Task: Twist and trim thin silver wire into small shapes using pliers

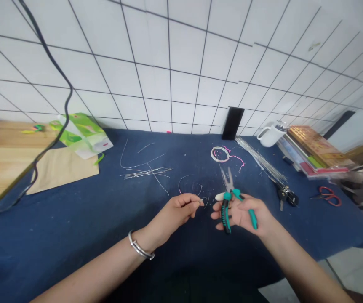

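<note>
My left hand (181, 209) pinches a thin wire (180, 182) that curves up in a loop beyond the fingers. A tiny pale piece shows at the fingertips, too small to name. Across my right hand (244, 210) lie long-nose pliers (228, 189) with teal and black handles. Their jaws point away from me and stand slightly apart, while the fingers are loosely curled around the handles. Short wire bits are scattered on the dark blue cloth (105, 235) between the hands. Past the pliers lies a white ring-shaped dish (212, 154) holding small pink bits.
Cut wires (146, 173) lie at left, near a green packet (83, 130) and a brown paper sheet (64, 168). Rightward are a wire bundle (260, 159), keys (282, 198), red-handled scissors (329, 196), a white mug (270, 134) and stacked books (317, 151). A black phone-like slab (233, 123) leans on the wall.
</note>
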`<state>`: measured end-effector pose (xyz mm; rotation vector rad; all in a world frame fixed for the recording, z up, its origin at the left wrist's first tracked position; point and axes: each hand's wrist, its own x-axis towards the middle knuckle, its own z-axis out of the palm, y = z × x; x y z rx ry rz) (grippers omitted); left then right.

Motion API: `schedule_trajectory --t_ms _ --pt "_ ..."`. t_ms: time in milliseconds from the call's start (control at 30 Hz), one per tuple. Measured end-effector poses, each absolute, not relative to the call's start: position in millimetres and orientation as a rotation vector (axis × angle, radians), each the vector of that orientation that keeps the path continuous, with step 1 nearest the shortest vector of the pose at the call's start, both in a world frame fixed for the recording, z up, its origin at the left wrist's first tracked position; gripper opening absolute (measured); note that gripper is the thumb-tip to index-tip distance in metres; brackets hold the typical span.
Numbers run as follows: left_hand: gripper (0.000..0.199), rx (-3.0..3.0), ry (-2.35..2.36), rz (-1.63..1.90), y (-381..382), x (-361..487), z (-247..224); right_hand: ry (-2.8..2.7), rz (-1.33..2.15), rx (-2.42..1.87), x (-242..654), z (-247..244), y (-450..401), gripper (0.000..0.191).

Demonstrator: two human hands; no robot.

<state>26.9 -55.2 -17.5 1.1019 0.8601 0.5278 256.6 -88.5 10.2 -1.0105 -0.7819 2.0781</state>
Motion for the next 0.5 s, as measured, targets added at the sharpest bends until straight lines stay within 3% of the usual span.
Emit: schedule_trajectory --t_ms 300,500 --pt "0.024 1.093 0.918 0.652 -48 22 -13 -0.899 2.086 -0.96 262 -2 -95 0.045" --pt "0.024 1.08 0.933 0.618 -49 24 -13 -1.339 1.713 -1.273 273 -6 -100 0.034"
